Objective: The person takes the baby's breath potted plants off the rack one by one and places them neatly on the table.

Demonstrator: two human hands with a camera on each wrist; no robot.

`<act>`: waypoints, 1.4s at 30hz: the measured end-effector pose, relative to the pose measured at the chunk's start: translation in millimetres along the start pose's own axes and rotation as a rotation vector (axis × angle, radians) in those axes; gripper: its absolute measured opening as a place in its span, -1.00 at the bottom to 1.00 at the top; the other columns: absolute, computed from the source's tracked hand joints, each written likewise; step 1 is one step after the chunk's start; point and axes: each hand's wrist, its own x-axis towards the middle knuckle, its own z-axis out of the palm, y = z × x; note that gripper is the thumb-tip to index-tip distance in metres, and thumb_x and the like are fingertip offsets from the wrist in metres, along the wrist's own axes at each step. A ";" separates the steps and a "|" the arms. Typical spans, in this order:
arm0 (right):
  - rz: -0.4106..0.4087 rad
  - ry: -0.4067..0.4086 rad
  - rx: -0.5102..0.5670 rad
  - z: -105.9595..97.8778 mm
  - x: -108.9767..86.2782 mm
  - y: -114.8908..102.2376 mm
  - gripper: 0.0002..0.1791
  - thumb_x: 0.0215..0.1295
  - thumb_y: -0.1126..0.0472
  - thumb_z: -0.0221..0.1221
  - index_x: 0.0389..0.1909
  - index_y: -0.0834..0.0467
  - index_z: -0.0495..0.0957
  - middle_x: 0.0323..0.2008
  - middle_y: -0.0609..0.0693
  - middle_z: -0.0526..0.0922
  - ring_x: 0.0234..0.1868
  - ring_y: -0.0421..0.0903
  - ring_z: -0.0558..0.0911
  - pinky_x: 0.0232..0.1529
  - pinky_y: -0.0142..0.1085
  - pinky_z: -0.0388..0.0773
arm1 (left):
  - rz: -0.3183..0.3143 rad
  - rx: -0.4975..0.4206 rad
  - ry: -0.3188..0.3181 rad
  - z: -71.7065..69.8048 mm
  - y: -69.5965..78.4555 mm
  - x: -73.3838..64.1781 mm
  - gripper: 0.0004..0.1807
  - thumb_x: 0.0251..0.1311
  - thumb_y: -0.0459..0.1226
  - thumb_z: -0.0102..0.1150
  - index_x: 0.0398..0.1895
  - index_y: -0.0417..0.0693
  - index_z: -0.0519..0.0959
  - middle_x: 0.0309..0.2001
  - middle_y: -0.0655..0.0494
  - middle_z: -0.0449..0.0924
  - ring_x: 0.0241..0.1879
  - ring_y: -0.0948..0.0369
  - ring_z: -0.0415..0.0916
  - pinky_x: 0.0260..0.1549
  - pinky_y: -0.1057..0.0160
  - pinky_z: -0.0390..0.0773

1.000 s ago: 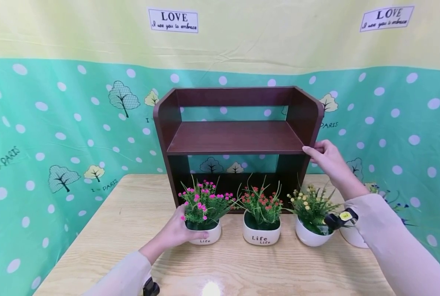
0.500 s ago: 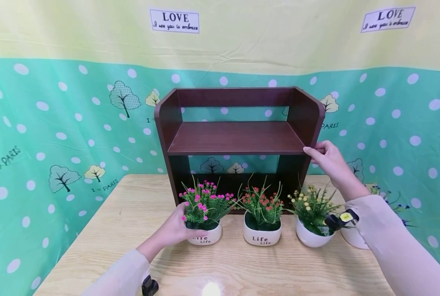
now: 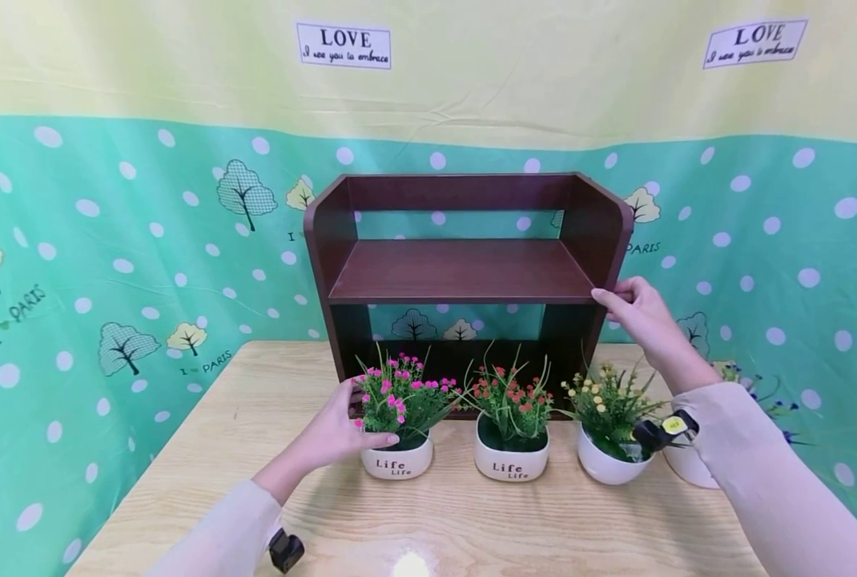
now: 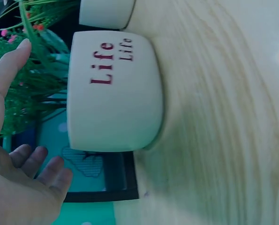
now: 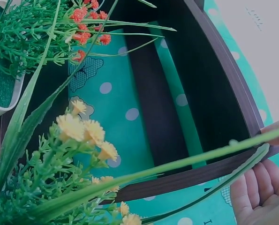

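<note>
A white oval pot (image 3: 407, 462) lettered "Life", with pink artificial flowers, stands upright in front of a dark brown two-tier shelf (image 3: 464, 271). My left hand (image 3: 335, 430) is beside its flowers, thumb and fingers spread apart. From the left wrist, a gap shows between that hand (image 4: 24, 190) and the pot wall (image 4: 116, 108). My right hand (image 3: 645, 317) grips the front edge of the shelf's right side panel near the upper board. Seen from the right wrist, the thumb lies on the panel edge and the fingers (image 5: 261, 185) curl at its outer side.
Right of the pink plant stand a red-flowered "Life" pot (image 3: 511, 462) and a yellow-flowered white pot (image 3: 611, 463). Another white pot (image 3: 690, 466), with blue flowers, is partly hidden behind the right sleeve. A polka-dot cloth (image 3: 147, 240) hangs behind the wooden table (image 3: 472, 529).
My left hand has let go of the pink-flowered pot, moving slightly up and left, which uncovers its lettering. The right hand keeps its grip on the shelf.
</note>
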 end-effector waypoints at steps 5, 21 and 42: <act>-0.002 0.002 -0.003 0.0 0.3 0.5 -0.24 0.48 -0.17 0.03 0.26 0.45 0.15 0.00 0.21 0.35 -0.12 -0.03 0.48 -0.20 -0.49 0.45 | 0.063 -0.058 -0.013 -7.1 5.7 0.5 0.21 -0.17 0.04 0.64 0.50 -0.01 0.06 0.38 -0.16 0.25 0.33 -0.12 0.30 0.23 -0.19 0.36; 0.008 0.011 0.002 0.3 -0.7 0.6 -0.25 0.48 -0.17 0.03 0.24 0.44 0.16 -0.01 0.20 0.36 -0.16 -0.06 0.47 -0.23 -0.52 0.47 | 0.289 0.014 0.036 -30.0 47.1 4.9 0.25 -0.15 0.14 0.59 0.55 0.06 0.03 0.45 0.08 0.17 0.42 0.08 0.14 0.34 -0.11 0.23; -0.031 0.001 -0.018 -0.8 -7.7 4.2 -0.25 0.51 -0.14 0.01 0.31 0.45 0.14 0.07 0.27 0.36 -0.08 0.00 0.52 -0.12 -0.43 0.47 | 0.429 0.249 0.059 -79.7 68.7 11.4 -0.02 0.09 0.09 0.46 0.50 -0.01 0.20 0.37 0.02 0.30 0.34 0.03 0.26 0.27 -0.10 0.31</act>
